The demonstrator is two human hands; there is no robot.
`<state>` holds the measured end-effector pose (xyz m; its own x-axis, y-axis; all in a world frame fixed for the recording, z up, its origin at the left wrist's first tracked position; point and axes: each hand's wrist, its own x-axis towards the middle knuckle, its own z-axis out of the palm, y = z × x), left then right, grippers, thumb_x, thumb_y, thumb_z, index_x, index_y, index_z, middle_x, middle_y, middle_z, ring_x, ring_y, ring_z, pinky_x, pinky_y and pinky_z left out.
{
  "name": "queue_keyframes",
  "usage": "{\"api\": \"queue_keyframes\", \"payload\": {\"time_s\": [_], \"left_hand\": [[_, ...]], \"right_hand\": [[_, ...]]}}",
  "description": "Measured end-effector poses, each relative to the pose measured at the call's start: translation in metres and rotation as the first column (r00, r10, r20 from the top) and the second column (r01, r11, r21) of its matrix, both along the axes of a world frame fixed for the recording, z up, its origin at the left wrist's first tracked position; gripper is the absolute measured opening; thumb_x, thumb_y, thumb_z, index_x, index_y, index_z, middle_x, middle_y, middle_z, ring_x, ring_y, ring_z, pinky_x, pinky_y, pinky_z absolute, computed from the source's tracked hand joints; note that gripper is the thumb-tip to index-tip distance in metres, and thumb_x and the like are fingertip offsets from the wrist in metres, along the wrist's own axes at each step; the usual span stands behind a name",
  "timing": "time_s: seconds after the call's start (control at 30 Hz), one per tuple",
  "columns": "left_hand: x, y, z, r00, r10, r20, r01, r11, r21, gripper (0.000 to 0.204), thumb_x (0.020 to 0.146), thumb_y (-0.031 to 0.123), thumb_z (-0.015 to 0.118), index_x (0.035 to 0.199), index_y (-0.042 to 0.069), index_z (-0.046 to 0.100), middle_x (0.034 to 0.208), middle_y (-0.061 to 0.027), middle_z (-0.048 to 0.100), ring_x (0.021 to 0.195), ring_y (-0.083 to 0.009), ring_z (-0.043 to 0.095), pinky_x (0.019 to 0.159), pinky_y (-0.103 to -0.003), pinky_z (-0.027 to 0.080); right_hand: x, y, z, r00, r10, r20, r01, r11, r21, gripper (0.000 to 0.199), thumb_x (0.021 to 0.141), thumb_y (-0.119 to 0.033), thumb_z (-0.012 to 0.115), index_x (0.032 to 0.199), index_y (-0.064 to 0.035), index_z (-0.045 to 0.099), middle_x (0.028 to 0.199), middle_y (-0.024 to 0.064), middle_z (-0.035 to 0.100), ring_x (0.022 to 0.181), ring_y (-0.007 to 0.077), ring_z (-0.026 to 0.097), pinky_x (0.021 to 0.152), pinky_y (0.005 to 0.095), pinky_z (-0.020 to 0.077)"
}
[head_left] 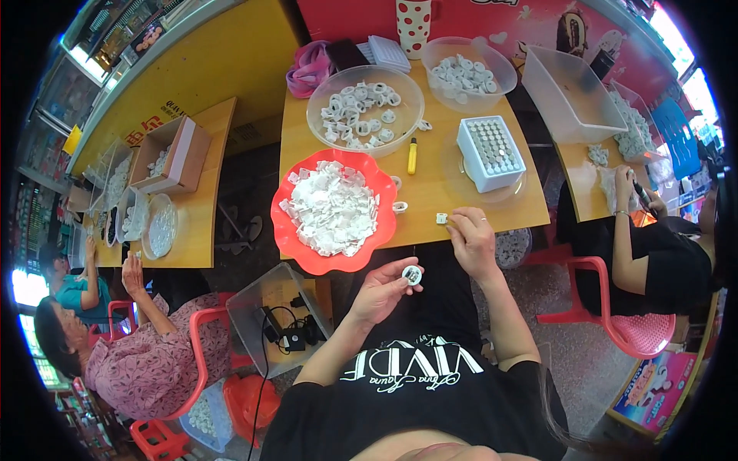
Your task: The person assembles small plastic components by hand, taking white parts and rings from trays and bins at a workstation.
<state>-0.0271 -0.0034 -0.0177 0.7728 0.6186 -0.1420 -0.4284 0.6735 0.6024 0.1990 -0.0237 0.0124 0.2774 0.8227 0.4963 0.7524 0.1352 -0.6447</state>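
My left hand holds a small white ring-shaped plastic part between thumb and fingers, just below the table's near edge. My right hand rests at the table's front edge, its fingertips touching a tiny white square piece. To the left sits a red scalloped plate heaped with small white square pieces. A white block studded with rows of small metal parts stands on a clear lid right above my right hand.
Two clear bowls of white rings sit farther back, with a yellow marker between. A clear tub stands at right. Other people work at side tables left and right. A clear box of cables lies near my left knee.
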Motion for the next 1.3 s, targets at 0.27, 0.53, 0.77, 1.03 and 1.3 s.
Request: {"api": "queue_keyframes", "payload": {"time_s": [0.27, 0.53, 0.77, 1.03, 1.3], "left_hand": [[0.004, 0.003, -0.003, 0.998, 0.006, 0.062, -0.007, 1.0, 0.021, 0.03, 0.091, 0.004, 0.057, 0.12, -0.004, 0.056, 0.114, -0.0164, 0.062, 0.09, -0.0206, 0.065, 0.076, -0.025, 0.052], [0.004, 0.003, -0.005, 0.997, 0.021, 0.079, -0.016, 0.997, -0.07, 0.029, 0.094, 0.007, 0.055, 0.121, -0.003, 0.056, 0.106, -0.0123, 0.065, 0.09, -0.0197, 0.065, 0.075, -0.025, 0.052], [0.005, 0.003, -0.003, 0.996, 0.051, 0.074, -0.045, 0.995, -0.089, 0.03, 0.097, 0.013, 0.051, 0.122, -0.004, 0.055, 0.104, -0.0131, 0.064, 0.087, -0.021, 0.064, 0.073, -0.026, 0.05], [0.005, 0.004, -0.002, 0.996, 0.06, 0.068, -0.054, 0.994, -0.095, 0.028, 0.099, 0.018, 0.048, 0.116, -0.003, 0.055, 0.099, -0.0116, 0.064, 0.084, -0.0211, 0.064, 0.07, -0.027, 0.049], [0.006, 0.005, -0.006, 0.994, 0.027, 0.103, -0.017, 0.995, -0.1, 0.03, 0.1, 0.021, 0.046, 0.115, -0.002, 0.056, 0.102, -0.0121, 0.063, 0.086, -0.021, 0.062, 0.074, -0.029, 0.048]], "right_hand": [[0.006, 0.013, -0.008, 0.974, 0.076, 0.216, -0.093, 0.993, 0.069, 0.012, 0.07, 0.0, 0.07, 0.078, -0.003, 0.061, 0.085, 0.0078, 0.061, 0.081, 0.0271, 0.056, 0.073, 0.0376, 0.0437], [-0.003, 0.004, -0.009, 0.988, 0.12, 0.102, -0.126, 0.99, 0.062, 0.013, 0.068, 0.005, 0.068, 0.075, -0.0022, 0.06, 0.081, 0.0083, 0.059, 0.077, 0.0285, 0.056, 0.067, 0.0379, 0.0445], [-0.002, 0.005, -0.006, 0.997, 0.048, 0.052, -0.052, 0.996, 0.076, 0.014, 0.068, 0.002, 0.071, 0.077, -0.0028, 0.062, 0.088, 0.0073, 0.063, 0.082, 0.0269, 0.058, 0.073, 0.0358, 0.0445], [0.001, 0.004, -0.013, 0.986, 0.068, 0.154, -0.081, 0.994, 0.079, 0.016, 0.066, 0.001, 0.073, 0.077, -0.0044, 0.062, 0.083, 0.0063, 0.064, 0.081, 0.0255, 0.058, 0.075, 0.0345, 0.0429], [-0.037, -0.026, 0.035, 0.918, 0.396, 0.039, -0.397, 0.905, 0.152, 0.02, 0.06, 0.0, 0.073, 0.077, -0.0068, 0.065, 0.082, 0.0034, 0.06, 0.076, 0.0218, 0.057, 0.069, 0.0333, 0.0419]]}}
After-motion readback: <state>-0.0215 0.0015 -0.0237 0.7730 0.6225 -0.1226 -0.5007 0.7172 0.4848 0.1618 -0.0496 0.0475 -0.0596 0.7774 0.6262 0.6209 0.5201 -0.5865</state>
